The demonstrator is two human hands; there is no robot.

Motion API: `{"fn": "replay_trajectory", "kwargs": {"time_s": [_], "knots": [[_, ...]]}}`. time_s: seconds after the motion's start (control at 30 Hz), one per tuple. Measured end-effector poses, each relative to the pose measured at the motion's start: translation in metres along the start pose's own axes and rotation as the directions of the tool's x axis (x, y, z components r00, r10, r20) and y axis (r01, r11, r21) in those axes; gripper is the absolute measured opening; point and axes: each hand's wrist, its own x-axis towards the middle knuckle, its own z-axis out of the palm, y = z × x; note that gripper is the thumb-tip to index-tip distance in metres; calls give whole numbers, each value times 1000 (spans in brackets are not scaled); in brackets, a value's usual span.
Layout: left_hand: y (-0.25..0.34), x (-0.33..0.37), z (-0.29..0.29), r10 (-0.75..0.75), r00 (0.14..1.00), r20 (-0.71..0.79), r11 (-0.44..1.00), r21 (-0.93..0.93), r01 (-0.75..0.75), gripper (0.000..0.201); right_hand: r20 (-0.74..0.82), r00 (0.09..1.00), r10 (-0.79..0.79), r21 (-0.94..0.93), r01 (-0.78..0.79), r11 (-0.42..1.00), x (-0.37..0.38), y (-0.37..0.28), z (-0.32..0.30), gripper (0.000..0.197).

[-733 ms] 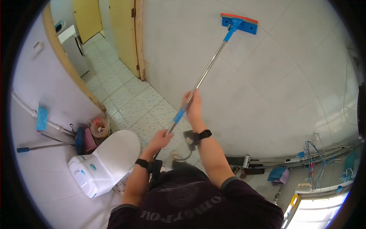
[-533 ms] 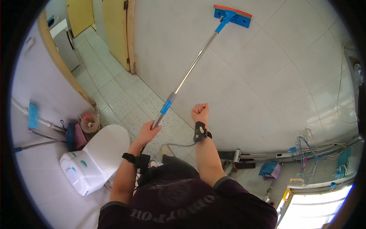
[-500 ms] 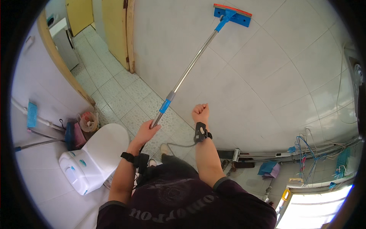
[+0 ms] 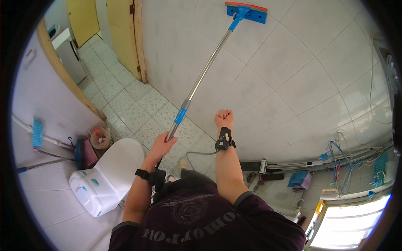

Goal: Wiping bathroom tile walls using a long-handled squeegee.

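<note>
My left hand (image 4: 162, 145) is wrapped around the lower end of a long-handled squeegee. Its metal pole (image 4: 208, 65) slants up and away to the right, with a blue and grey collar just above my grip. At the far end, the blue squeegee head (image 4: 251, 15) with an orange-red edge is up against the tiled wall (image 4: 289, 71). My right hand (image 4: 224, 119) is closed in a fist, raised in front of the wall and apart from the pole. Nothing shows in its fingers. Black straps with small devices sit on both wrists.
A white toilet (image 4: 121, 161), lid down, stands on the left, near a small bin (image 4: 99, 138). Beyond it, a doorway with a yellow door (image 4: 121, 37) opens onto patterned floor tiles. Pipes, tangled blue cords (image 4: 341, 167) and a bright window (image 4: 349, 224) are at the right.
The whole view has shifted slightly. My right fist is a little higher in the picture. My left hand keeps its hold on the squeegee, whose head stays at nearly the same place on the wall.
</note>
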Motion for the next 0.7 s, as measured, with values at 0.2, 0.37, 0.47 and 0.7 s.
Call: {"fn": "replay_trajectory", "kwargs": {"time_s": [0.2, 0.37, 0.47, 0.7], "knots": [[-10, 0, 0, 48, 998, -27, 997, 59, -46, 20, 67, 997, 44, 152, -54, 987, -9, 16, 11, 25], [0, -6, 2, -51, 999, -13, 999, -2, 51, 19, 108, 991, 76, 130, -90, 987, -18, 22, 29, 24], [-3, -5, 3, -41, 999, -15, 999, 3, 41, 19, 97, 995, 34, 96, -43, 994, -19, 22, 30, 25], [2, 2, 3, -46, 999, -5, 999, -14, 46, 17, 86, 996, -23, 42, 19, 999, -13, 17, 34, 28]]}}
